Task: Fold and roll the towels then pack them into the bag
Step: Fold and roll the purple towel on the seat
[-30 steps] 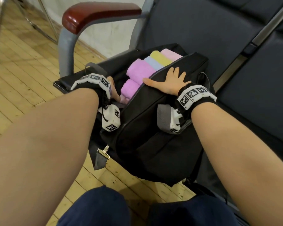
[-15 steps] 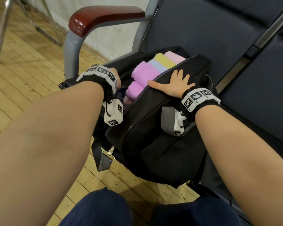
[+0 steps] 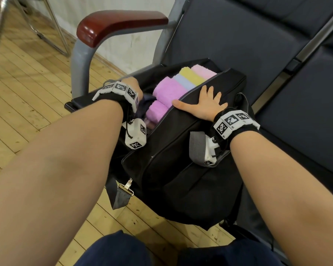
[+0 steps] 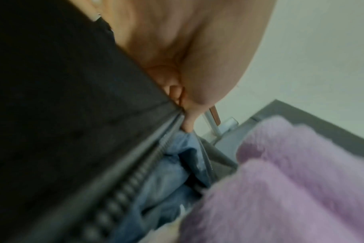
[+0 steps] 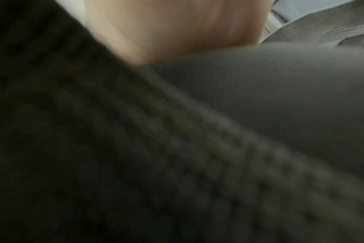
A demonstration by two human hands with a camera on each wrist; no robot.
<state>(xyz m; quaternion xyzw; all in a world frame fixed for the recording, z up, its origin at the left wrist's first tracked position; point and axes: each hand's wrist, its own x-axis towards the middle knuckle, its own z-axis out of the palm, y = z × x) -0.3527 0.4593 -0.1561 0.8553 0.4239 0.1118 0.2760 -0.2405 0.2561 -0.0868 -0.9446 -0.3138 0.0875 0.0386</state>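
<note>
A black bag (image 3: 181, 169) lies open on a dark bench seat. Rolled towels are packed in it in a row: two purple towels (image 3: 166, 91), then light blue (image 3: 183, 81), yellow (image 3: 190, 73) and pink (image 3: 203, 71). My left hand (image 3: 132, 84) is at the bag's left rim. In the left wrist view its fingers (image 4: 189, 65) pinch the black zipper edge (image 4: 123, 185), beside a purple towel (image 4: 291, 180). My right hand (image 3: 204, 104) lies flat with spread fingers on the bag's right flap. The right wrist view shows only palm (image 5: 177, 28) and blurred bag fabric (image 5: 260, 98).
A red-brown armrest (image 3: 119, 24) on a grey frame stands just left of the bag. Dark blue seats (image 3: 306, 112) run to the right and behind. A strap with a metal clip (image 3: 126, 186) hangs off the bag's front over the wooden floor (image 3: 27, 93).
My left hand has come out from beside the purple towels and moved to the bag's left rim, taking hold of it. The right hand has stayed flat on the flap.
</note>
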